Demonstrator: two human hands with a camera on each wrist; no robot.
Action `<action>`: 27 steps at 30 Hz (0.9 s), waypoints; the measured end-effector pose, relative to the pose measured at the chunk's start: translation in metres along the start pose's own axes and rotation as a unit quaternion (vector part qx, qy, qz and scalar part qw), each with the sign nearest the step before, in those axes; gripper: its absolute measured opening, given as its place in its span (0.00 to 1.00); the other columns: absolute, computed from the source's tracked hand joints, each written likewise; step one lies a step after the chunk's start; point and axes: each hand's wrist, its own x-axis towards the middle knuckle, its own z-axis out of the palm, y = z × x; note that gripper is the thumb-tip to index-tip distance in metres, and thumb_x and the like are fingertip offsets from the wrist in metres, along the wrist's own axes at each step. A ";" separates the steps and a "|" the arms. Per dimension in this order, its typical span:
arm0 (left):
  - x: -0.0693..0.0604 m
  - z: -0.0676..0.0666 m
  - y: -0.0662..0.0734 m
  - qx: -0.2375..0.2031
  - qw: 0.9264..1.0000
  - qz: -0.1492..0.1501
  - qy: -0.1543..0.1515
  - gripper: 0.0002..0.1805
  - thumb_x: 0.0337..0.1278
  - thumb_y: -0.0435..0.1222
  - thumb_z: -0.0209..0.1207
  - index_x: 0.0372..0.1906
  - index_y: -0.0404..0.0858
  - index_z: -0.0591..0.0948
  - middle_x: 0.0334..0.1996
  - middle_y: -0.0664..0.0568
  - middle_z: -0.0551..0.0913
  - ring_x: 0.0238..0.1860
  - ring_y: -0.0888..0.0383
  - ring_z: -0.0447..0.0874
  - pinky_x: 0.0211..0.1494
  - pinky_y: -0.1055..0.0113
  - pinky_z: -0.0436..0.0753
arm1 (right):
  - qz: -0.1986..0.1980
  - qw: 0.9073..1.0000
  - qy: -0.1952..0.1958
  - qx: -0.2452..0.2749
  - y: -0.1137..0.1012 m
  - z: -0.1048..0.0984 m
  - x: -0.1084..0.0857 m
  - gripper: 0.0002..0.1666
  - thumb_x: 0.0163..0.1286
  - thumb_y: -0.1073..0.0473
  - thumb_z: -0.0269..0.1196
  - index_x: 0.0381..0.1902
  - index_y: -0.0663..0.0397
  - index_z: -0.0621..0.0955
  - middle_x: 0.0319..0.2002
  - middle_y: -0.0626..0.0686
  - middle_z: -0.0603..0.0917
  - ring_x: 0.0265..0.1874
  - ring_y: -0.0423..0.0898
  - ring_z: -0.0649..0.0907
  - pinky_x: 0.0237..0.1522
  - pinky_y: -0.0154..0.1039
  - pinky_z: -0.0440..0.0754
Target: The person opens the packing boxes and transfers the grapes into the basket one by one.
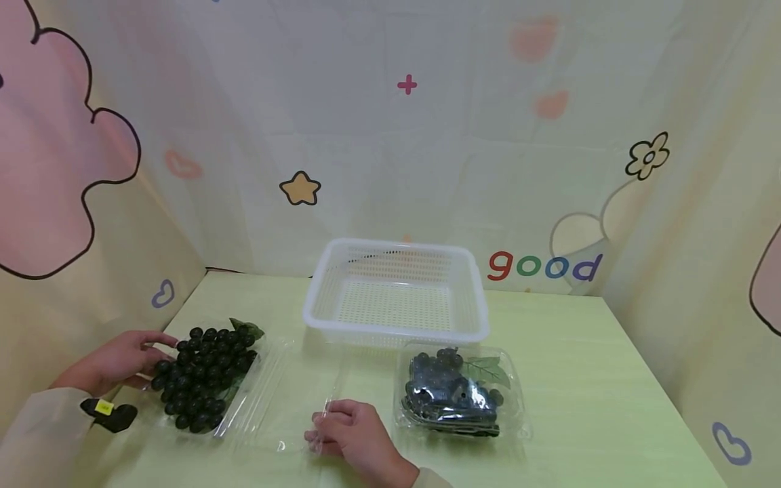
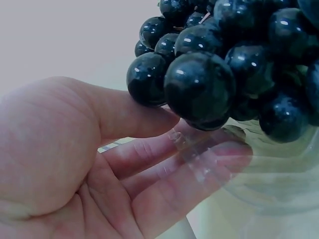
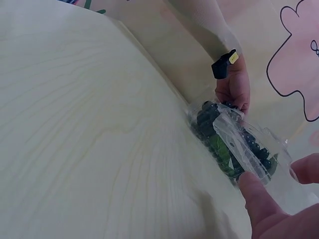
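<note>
On the left of the table, a bunch of dark grapes [image 1: 198, 373] with a green leaf fills one half of a clear plastic clamshell box. Its see-through lid [image 1: 283, 400] is folded out to the right. My left hand [image 1: 122, 359] pinches the box's outer rim; in the left wrist view its thumb lies beside the grapes [image 2: 199, 89] and its fingers pass under the clear plastic. Across from it, my right hand [image 1: 363, 434] holds the lid's near right corner between thumb and fingers. That hand [image 3: 279, 214] also shows in the right wrist view, at the lid's edge.
A white perforated plastic basket [image 1: 396, 332] stands at the back middle of the table [image 1: 567, 379]. In front of it sits a closed clear box of dark grapes [image 1: 454, 396], just right of my right hand. Printed curtains [image 1: 366, 135] enclose the back and sides.
</note>
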 end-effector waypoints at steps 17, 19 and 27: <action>-0.002 0.000 0.002 -0.005 1.000 -0.010 -0.006 0.29 0.73 0.28 0.49 0.74 0.22 0.59 0.59 0.28 0.78 0.26 0.59 0.70 0.37 0.54 0.86 | 0.018 0.989 0.024 -0.147 -0.005 -0.010 -0.001 0.37 0.68 0.64 0.65 0.66 0.84 0.66 0.52 0.66 0.87 0.45 0.55 0.90 0.47 0.47 0.89; -0.002 0.000 0.002 -0.007 1.000 -0.010 -0.008 0.29 0.73 0.27 0.48 0.73 0.22 0.59 0.58 0.30 0.79 0.26 0.58 0.71 0.37 0.55 0.87 | 0.012 0.978 0.029 -0.205 -0.008 -0.010 -0.002 0.37 0.68 0.61 0.67 0.66 0.82 0.68 0.53 0.67 0.86 0.49 0.57 0.89 0.50 0.51 0.88; 0.000 -0.003 0.002 -0.008 1.000 -0.016 -0.017 0.28 0.73 0.28 0.47 0.73 0.22 0.60 0.56 0.34 0.82 0.32 0.56 0.79 0.40 0.54 0.89 | -0.076 0.897 0.054 -0.432 -0.033 0.001 -0.011 0.44 0.65 0.42 0.70 0.65 0.72 0.73 0.57 0.71 0.83 0.52 0.60 0.88 0.55 0.56 0.84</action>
